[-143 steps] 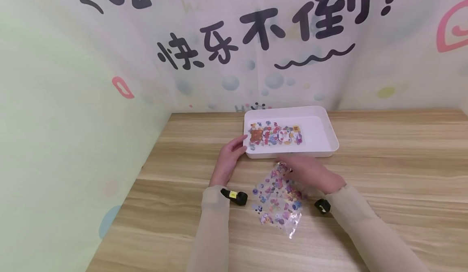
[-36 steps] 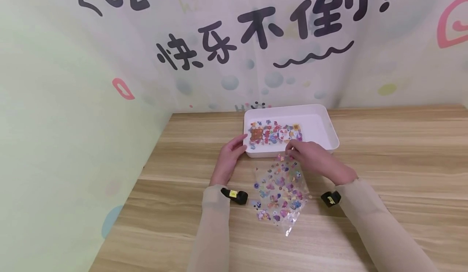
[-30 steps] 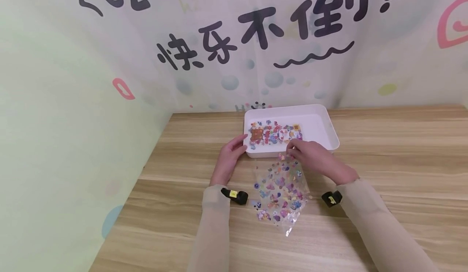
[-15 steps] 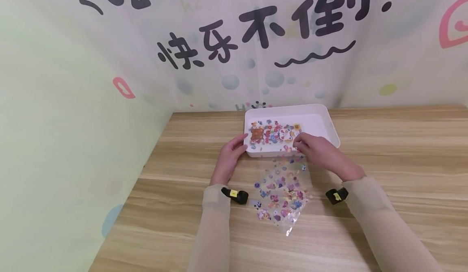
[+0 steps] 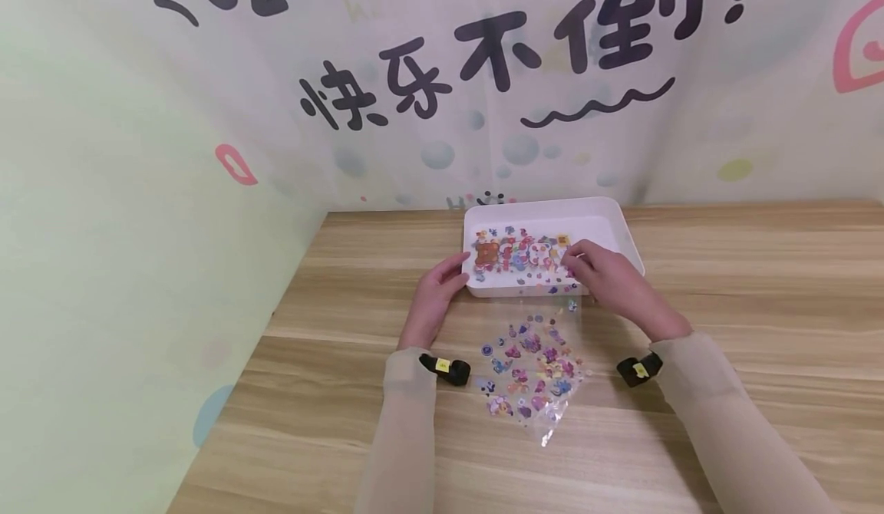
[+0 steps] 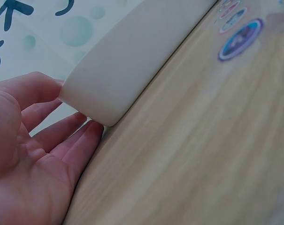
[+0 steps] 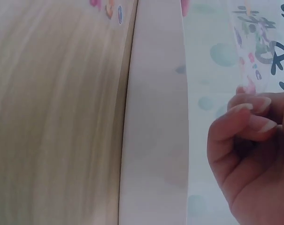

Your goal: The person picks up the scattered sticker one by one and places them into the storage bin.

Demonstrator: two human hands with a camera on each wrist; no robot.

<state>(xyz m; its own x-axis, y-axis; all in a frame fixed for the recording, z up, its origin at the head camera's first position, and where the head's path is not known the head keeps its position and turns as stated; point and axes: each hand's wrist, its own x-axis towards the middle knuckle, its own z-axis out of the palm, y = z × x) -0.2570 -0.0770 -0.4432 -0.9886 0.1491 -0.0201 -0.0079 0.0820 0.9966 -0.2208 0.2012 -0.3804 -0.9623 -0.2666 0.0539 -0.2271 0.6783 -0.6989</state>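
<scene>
My left hand (image 5: 433, 299) touches the left end of a white plastic tray (image 5: 608, 226), thumb and fingers at its corner. In the left wrist view its fingers (image 6: 80, 136) lie relaxed against the tray wall. Over the tray's front right part, my right hand (image 5: 611, 280) pinches the upper edge of a clear sticker sheet (image 5: 572, 307) with small colourful prints. That sheet hangs across the front rim down to the table. Inside the tray lies another sticker sheet (image 5: 514, 255) with a brown bear and a white bear. In the right wrist view the right hand's fingers (image 7: 226, 131) are curled.
More clear film with stickers (image 5: 539, 403) lies on the wooden table (image 5: 331, 422) in front of the tray, overlapped by the raised sheet; separate layers are hard to tell. A printed white curtain (image 5: 414, 169) stands behind the tray, and a pale green wall (image 5: 103, 268) at the left.
My right hand has picked up the clear sheet's upper edge from the table and carried it forward, up and slightly right over the tray. The left hand has stayed at the tray.
</scene>
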